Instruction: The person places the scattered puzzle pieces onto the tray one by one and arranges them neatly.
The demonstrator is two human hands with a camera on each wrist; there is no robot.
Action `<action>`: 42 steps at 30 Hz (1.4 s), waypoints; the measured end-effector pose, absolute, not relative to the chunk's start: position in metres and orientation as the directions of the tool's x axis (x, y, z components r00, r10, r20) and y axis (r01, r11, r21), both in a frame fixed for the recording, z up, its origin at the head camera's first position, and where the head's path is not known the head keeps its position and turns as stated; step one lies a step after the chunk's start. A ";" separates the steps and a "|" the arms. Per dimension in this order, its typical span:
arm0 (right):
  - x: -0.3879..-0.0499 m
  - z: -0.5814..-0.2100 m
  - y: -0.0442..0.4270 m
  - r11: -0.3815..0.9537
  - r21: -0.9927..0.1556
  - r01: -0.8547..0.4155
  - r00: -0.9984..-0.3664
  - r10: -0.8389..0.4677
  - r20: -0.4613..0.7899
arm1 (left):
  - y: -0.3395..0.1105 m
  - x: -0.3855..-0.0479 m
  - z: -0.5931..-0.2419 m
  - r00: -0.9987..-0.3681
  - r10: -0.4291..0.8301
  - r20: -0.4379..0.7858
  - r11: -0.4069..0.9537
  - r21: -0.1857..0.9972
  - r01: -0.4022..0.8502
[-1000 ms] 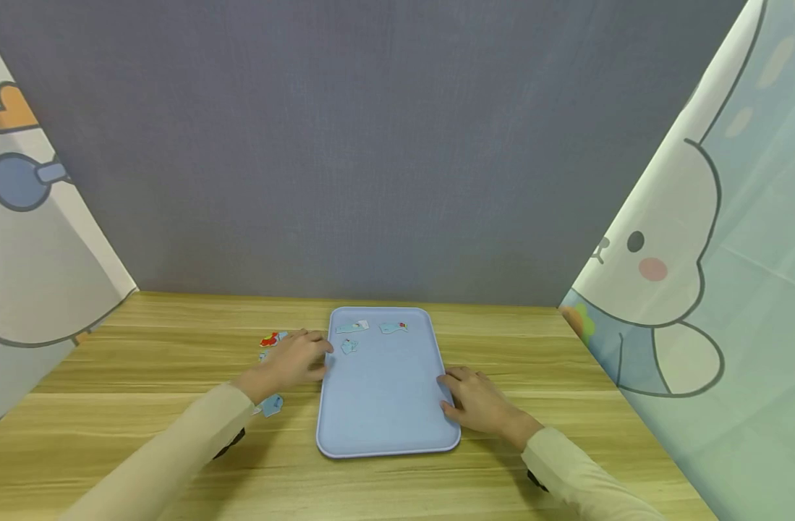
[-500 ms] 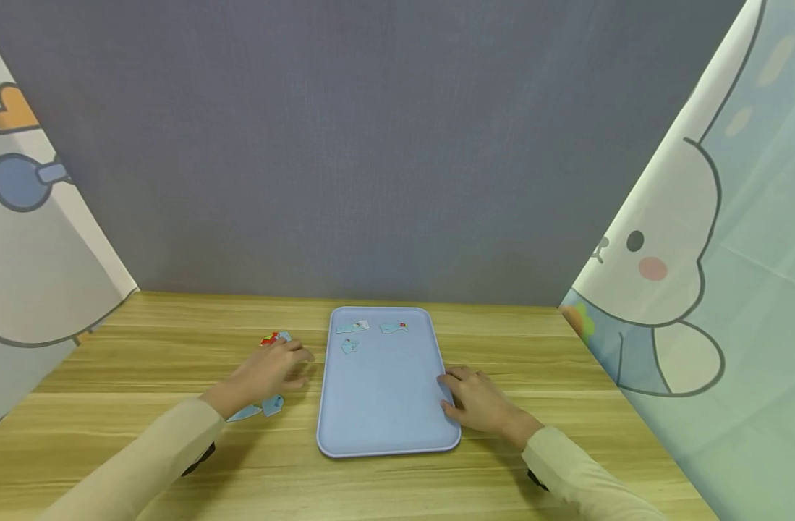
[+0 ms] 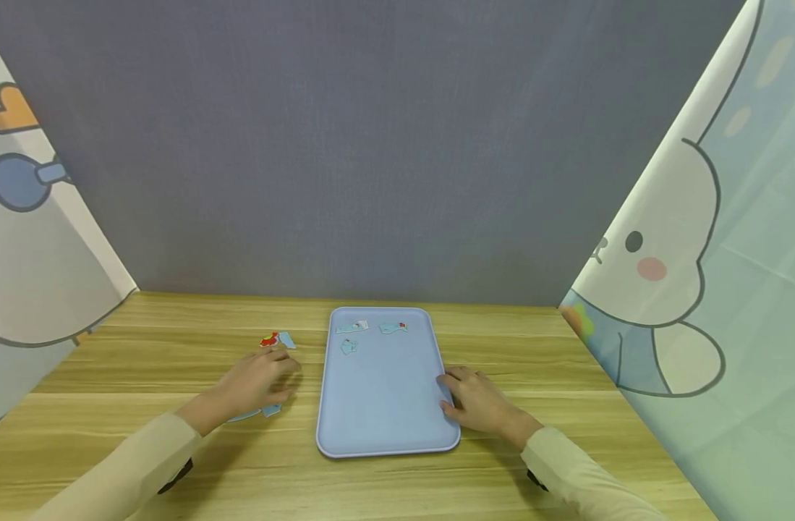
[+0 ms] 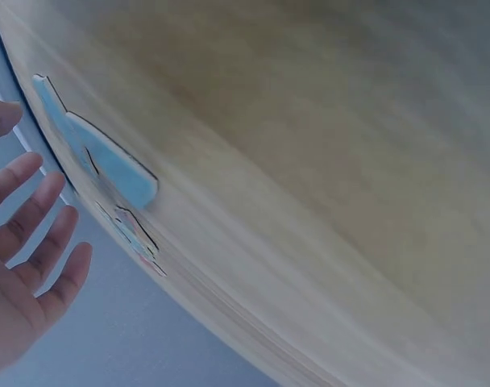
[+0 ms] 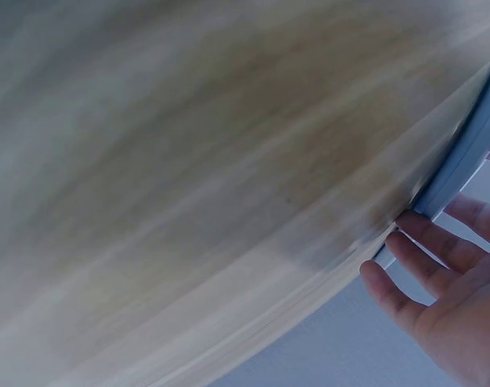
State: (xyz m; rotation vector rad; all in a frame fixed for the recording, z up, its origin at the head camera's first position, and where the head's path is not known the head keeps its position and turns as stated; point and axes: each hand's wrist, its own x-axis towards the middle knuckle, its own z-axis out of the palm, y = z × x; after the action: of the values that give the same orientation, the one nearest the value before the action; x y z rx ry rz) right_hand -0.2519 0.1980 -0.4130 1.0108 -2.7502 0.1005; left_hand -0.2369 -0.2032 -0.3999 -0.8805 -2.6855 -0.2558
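Your left hand: empty, fingers relaxed, above loose puzzle pieces left of tray | your right hand: loose at its rim | three pieces far end | risk: bumping the rim could shift them; your left palm may drag covered pieces.

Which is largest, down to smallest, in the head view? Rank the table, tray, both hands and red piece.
1. Table
2. Tray
3. Left hand and right hand: too alike to rank
4. Red piece
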 end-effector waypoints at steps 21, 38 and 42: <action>-0.252 -0.413 0.197 0.773 0.010 -0.635 -0.755 -0.623 0.204 | -0.219 -0.219 -0.403 -0.806 0.501 0.315 0.831 0.083 0.550; -0.252 -0.412 0.196 0.775 -0.020 -0.631 -0.764 -0.616 0.192 | -0.224 -0.215 -0.410 -0.798 0.497 0.341 0.833 0.071 0.549; -0.253 -0.413 0.197 0.784 -0.012 -0.621 -0.773 -0.609 0.178 | -0.225 -0.214 -0.409 -0.801 0.495 0.336 0.834 0.073 0.546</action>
State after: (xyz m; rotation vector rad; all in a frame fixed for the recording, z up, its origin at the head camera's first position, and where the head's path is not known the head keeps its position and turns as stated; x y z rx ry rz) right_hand -0.2527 0.1969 -0.4134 0.9758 -2.8100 0.1045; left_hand -0.2144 -0.2245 -0.4086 -0.7898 -2.7109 -0.2391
